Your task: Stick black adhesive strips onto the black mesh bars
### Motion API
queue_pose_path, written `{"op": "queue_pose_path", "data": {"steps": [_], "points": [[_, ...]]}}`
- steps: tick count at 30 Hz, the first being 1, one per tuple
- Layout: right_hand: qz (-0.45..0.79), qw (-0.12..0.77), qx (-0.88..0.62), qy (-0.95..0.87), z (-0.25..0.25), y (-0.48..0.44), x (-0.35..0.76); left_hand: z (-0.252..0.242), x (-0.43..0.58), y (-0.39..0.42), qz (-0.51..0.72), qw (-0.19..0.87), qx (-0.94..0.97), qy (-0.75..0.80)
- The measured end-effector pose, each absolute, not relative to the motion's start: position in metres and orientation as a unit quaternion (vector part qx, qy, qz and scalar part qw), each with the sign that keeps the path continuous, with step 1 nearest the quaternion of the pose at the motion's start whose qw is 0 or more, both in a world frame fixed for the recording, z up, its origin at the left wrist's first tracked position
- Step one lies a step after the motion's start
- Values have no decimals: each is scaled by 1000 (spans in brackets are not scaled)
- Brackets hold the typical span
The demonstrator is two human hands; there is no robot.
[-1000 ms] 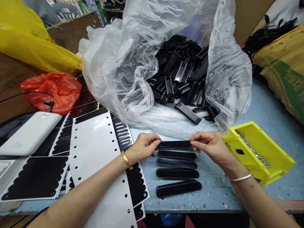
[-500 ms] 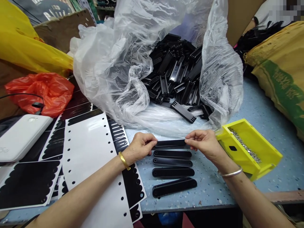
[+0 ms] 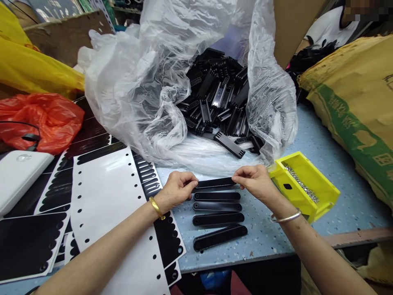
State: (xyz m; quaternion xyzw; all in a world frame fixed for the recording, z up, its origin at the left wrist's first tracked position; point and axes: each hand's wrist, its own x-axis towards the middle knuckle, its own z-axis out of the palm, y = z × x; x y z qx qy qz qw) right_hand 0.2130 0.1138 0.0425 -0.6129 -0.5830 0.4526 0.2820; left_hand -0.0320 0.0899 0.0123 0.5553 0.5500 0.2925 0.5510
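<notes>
A thin black strip (image 3: 215, 182) is stretched level between my two hands. Its left end is pinched by the thumb and fingers of my left hand (image 3: 178, 187), which has a gold bangle at the wrist. My right hand (image 3: 254, 180), with a silver bangle, pinches the right end. Whether the strip touches a black part under it, I cannot tell. Just below lie several long black plastic pieces with rounded ends, among them a flat one (image 3: 217, 206) and the nearest, slightly tilted one (image 3: 220, 238). Left of them are sheets of black stickers (image 3: 167, 233) on white backing.
A clear plastic bag (image 3: 132, 94) spills black plastic parts (image 3: 221, 94) at the back. On the right stand a yellow bin (image 3: 319, 180) of small metal pieces and a yellow sack (image 3: 353, 102). A white power bank (image 3: 21, 176) and a red bag (image 3: 43, 119) lie left.
The whole view has shifted, so most things appear farther left. Both hands still hold the strip, its right end now looking slightly higher than its left.
</notes>
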Motion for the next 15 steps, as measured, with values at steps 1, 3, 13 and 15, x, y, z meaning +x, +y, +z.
{"op": "queue_pose_path", "data": {"steps": [1, 3, 13, 15], "points": [[450, 280, -612, -587, 43, 113, 213, 12, -32, 90, 292, 552, 555, 549], [442, 277, -610, -596, 44, 112, 213, 12, -32, 89, 291, 551, 556, 549], [340, 283, -592, -673, 48, 108, 218, 10, -34, 90, 288, 545, 570, 543], [372, 283, -591, -657, 45, 110, 219, 10, -33, 90, 288, 548, 567, 543]]}}
